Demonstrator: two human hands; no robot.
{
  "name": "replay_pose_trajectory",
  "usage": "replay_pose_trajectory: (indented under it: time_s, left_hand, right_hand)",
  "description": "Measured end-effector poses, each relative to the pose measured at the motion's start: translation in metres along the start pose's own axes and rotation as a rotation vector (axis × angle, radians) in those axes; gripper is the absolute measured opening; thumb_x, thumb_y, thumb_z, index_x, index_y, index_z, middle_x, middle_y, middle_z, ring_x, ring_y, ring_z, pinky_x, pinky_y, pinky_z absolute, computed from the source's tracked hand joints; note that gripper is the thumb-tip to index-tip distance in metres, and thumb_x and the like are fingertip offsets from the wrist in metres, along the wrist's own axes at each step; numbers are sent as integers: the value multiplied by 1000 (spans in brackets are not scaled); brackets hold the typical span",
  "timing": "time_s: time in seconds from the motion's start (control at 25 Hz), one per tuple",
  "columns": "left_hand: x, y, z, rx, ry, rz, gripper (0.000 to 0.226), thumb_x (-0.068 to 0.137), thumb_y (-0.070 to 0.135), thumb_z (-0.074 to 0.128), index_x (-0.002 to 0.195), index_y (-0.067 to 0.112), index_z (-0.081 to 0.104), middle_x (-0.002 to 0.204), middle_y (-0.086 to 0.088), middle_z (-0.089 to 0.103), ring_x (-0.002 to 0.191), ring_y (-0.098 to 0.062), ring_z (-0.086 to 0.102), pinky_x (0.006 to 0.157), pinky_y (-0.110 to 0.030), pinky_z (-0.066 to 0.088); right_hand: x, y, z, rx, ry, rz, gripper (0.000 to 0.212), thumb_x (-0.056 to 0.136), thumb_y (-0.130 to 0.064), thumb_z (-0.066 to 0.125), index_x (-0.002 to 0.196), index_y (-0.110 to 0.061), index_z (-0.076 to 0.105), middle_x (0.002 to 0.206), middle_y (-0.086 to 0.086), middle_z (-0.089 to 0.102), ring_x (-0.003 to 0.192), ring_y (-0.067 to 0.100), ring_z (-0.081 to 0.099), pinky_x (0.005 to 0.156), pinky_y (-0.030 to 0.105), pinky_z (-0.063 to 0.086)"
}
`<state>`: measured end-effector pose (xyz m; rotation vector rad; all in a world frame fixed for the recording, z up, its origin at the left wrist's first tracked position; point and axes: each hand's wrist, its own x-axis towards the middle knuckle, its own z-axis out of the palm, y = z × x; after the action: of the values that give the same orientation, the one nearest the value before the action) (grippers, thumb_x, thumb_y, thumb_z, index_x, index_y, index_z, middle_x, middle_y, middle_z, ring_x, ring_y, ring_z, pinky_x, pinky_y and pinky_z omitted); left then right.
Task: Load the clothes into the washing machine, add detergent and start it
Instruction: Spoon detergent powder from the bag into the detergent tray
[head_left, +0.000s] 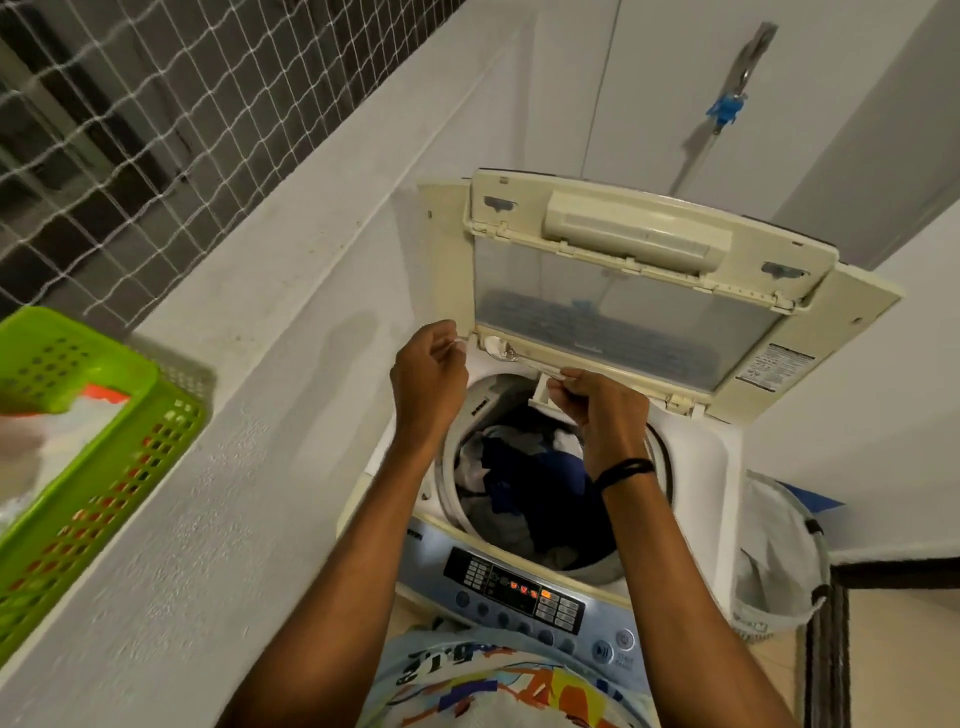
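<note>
- The washing machine (727, 467) stands in a corner with its lid (623, 306) folded up and back. Its tinted window dims whatever lies behind it.
- The clothes (524, 483) lie in the drum as a heap of dark blue, grey and white pieces. The right forearm hides part of the heap, and single garments cannot be told apart.
- The left hand (428, 382) is raised just beside the lid's lower left corner with its fingers (441, 338) curled. A thin pale sliver shows at the fingertips, but I cannot tell whether anything is pinched or what it is.
- The right hand (602, 410) is at the drum's far rim, under the lid's edge. Its fingers (566, 382) are curled onto a small white drawer (539, 392) that juts out there, and the hand covers most of it.
- A black wristband (623, 470) circles the right wrist.
- The control panel (519, 587) at the near edge shows orange lights, and its labels are too small to read.
- A green basket (104, 467) sits on the ledge (234, 415) to the left, blurred and cut off by the frame. Something white and orange lies inside, unidentifiable.
- A white mesh hamper (779, 545) stands to the right of the machine, and its contents are unclear.
</note>
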<state>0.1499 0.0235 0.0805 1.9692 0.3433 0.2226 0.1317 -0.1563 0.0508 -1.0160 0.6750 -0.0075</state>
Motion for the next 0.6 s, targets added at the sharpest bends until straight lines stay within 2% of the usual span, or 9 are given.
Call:
replay_pose_trajectory:
  time_s: [0.08,0.2,0.32,0.48,0.6]
  left_hand:
    - [-5,9,-34,-75,86,18,28,93,12,62,121,12,67,112,4,71,101,-6,66,81,0,46]
    - [-15,22,-93,-177,226,51,25,92,11,63,117,12,69,108,2,73,98,-6,68,89,-17,53]
    - [-29,33,-160,-223,422,76,22,92,9,64,114,9,70,102,0,73,90,-5,66,86,-17,52]
    - [-57,40,-248,-169,721,132,19,92,9,64,109,14,70,97,6,72,86,0,66,82,-15,51]
    - [-76,26,-303,-101,897,94,18,92,14,63,108,17,70,96,8,72,84,1,66,81,-14,50]
  right_hand:
    - [-19,-9,24,-16,-77,1,25,81,5,63,105,11,66,100,27,71,91,36,72,70,27,58]
    - [-55,-22,67,-77,-243,-8,20,83,6,60,101,11,67,92,24,73,87,32,73,71,27,60]
    - [-92,-26,118,-169,-436,-29,16,83,7,58,94,6,70,83,21,74,81,29,73,72,27,59]
    - [-139,-14,190,-260,-677,-97,17,82,11,58,90,8,72,77,24,73,75,33,73,70,29,60]
    - [-167,4,235,-411,-812,-204,16,81,11,58,87,7,73,70,20,72,68,29,73,68,30,61]
